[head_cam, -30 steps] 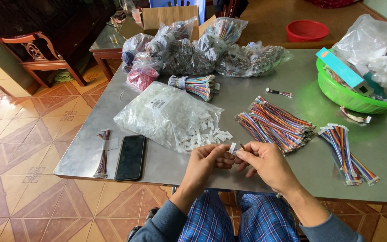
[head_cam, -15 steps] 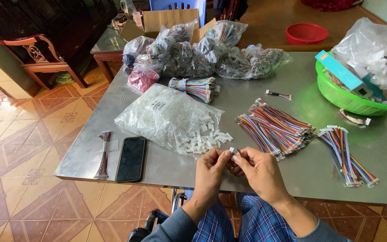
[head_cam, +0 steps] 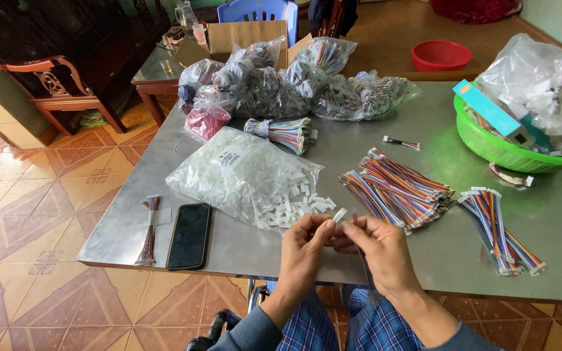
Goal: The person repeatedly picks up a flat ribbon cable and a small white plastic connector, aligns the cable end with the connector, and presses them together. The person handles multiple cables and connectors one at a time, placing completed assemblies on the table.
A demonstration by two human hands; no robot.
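My left hand (head_cam: 304, 244) and my right hand (head_cam: 375, 247) meet at the near edge of the grey metal table (head_cam: 437, 250). Together they pinch a small white plastic connector (head_cam: 339, 215) between the fingertips, with thin wires running down from it under my right hand. Just behind my left hand lies a clear bag of white connectors (head_cam: 242, 175), with several spilled at its open end (head_cam: 294, 208). A pile of multicoloured ribbon wires (head_cam: 395, 188) lies behind my right hand.
A black phone (head_cam: 188, 235) and a taped wire bundle (head_cam: 149, 227) lie at the left edge. Another wire bundle (head_cam: 502, 231) sits to the right. A green basket (head_cam: 508, 153) holds bags and a box. Bags of wires (head_cam: 294, 81) fill the table's far side.
Both hands have stayed together at the table edge, shifting slightly as the fingers work the white connector. Nothing else on the table has moved.
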